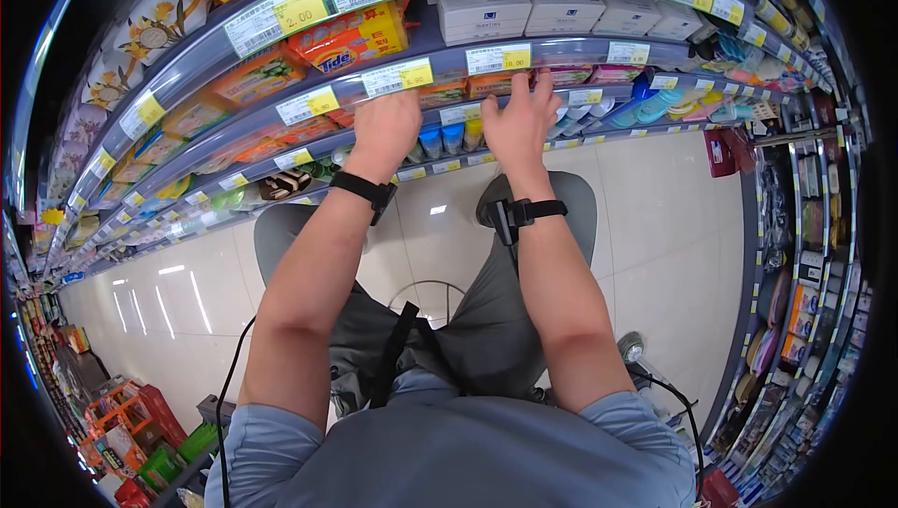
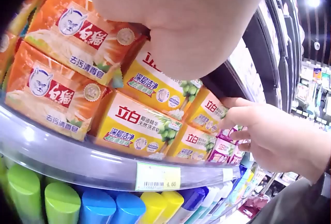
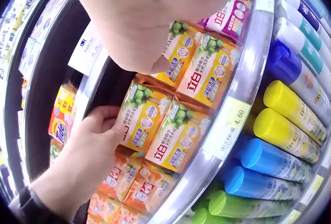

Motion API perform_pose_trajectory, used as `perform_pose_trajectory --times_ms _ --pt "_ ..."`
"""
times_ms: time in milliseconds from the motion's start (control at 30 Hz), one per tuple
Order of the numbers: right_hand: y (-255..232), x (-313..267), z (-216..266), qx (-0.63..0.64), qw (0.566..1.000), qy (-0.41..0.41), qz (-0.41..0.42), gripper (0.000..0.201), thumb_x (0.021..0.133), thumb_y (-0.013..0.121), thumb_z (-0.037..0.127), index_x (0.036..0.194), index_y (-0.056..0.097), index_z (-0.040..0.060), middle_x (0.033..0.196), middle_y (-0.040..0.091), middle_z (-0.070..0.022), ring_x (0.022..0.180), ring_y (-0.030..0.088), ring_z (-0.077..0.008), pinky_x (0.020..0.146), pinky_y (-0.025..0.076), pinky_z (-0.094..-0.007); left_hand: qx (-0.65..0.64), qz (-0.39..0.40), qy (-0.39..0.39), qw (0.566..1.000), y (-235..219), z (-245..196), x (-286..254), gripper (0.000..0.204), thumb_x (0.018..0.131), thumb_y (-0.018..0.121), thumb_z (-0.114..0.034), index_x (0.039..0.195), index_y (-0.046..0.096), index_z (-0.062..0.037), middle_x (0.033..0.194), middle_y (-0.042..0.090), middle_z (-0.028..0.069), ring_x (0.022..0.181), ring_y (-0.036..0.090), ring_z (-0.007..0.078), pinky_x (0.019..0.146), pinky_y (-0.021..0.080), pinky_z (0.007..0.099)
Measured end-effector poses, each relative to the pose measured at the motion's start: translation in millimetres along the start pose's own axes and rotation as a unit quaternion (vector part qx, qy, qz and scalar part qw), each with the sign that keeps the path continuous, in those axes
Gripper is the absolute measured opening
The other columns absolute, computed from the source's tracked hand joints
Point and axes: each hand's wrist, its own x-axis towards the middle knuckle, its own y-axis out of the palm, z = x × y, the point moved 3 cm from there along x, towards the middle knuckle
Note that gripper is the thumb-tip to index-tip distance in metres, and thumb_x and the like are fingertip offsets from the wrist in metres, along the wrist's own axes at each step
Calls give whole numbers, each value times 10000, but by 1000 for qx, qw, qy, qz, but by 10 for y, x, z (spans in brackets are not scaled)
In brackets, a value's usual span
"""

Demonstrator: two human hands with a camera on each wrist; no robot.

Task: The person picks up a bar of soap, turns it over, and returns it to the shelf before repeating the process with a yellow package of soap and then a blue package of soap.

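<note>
In the head view my left hand [image 1: 386, 134] and right hand [image 1: 522, 124] reach into one shelf of boxed soap. The left hand [image 3: 85, 151], seen in the right wrist view, grips the upper edge of a yellow-and-orange soap pack [image 3: 142, 113], one finger bent in behind it. Farther along the same row, the right hand [image 2: 274, 136] touches the soap packs [image 2: 204, 113] with spread fingers, the index along the top and the others before the front. Orange soap packs [image 2: 57, 89] with a white cat's head stand stacked beside the yellow ones.
The shelf's rounded front lip carries a price tag [image 2: 158, 176]. Capped bottles [image 3: 289, 100] stand close below it. Overhead runs another shelf with white boxes [image 1: 486, 14] and Tide packs [image 1: 348, 38]. My knees are just under the shelves, above a tiled floor [image 1: 655, 199].
</note>
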Motion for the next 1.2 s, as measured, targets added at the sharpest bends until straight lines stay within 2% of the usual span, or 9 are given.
perform_pose_trajectory --times_ms 67,200,267,300,367,467,667,767,1200 --pt "20 8 -20 20 1000 5 2 503 866 712 235 1300 586 13 1503 370 -353 1301 402 -524 1069 359 -627 -31 18 -29 999 12 1 -4 104 916 613 -132 940 690 -68 802 724 186 721 735 389 657 582 528" --pt "28 26 -41 48 999 -6 -1 531 867 715 236 1326 563 16 1478 388 -355 1267 431 -537 1045 384 -638 -43 3 -34 998 -29 -31 13 116 927 617 -144 975 691 -69 813 723 198 736 729 409 686 566 552" --pt "47 36 -52 54 998 -4 9 545 867 716 234 1340 553 18 1472 393 -356 1253 444 -541 1036 393 -638 -71 -69 -14 995 -113 -72 15 143 939 632 -176 1016 693 -72 841 728 211 747 724 416 688 562 550" --pt "62 42 -66 62 998 -4 10 558 865 716 233 1353 544 24 1473 395 -352 1242 457 -538 1032 397 -635 -71 -68 -14 995 -102 -88 11 143 939 632 -176 1016 693 -72 841 728 211 747 724 416 688 562 550" --pt "65 32 -55 70 997 -5 13 572 863 716 233 1366 535 30 1474 398 -348 1231 471 -536 1029 402 -633 -58 -121 -13 991 -112 -112 -30 92 897 657 -176 852 692 -104 695 704 127 667 716 364 655 552 524" --pt "11 42 -15 81 997 13 12 579 859 715 234 1372 532 36 1471 416 -330 1228 480 -526 1022 407 -628 -59 -73 -24 995 -118 -103 -81 111 892 676 -205 847 694 -105 690 702 131 672 718 363 684 527 534" --pt "-4 35 -2 20 999 36 25 597 853 719 252 1381 533 43 1479 445 -294 1243 487 -508 1001 419 -629 -56 -69 -24 996 -185 -111 -105 105 882 672 -203 854 697 -105 722 724 144 672 718 364 729 518 536" --pt "-8 40 -2 3 999 45 28 702 862 705 254 1495 468 63 1501 474 -265 1264 498 -510 1034 425 -625 -49 -50 -27 997 -198 -116 -113 100 877 666 -192 883 699 -98 738 729 147 698 724 365 782 514 538" --pt "56 66 -159 116 993 0 28 561 860 701 210 1347 513 5 1485 434 -330 1233 496 -535 1040 425 -611 -54 -17 -45 997 -126 -135 -113 154 864 685 -215 945 701 -86 839 749 165 813 730 371 899 453 605"
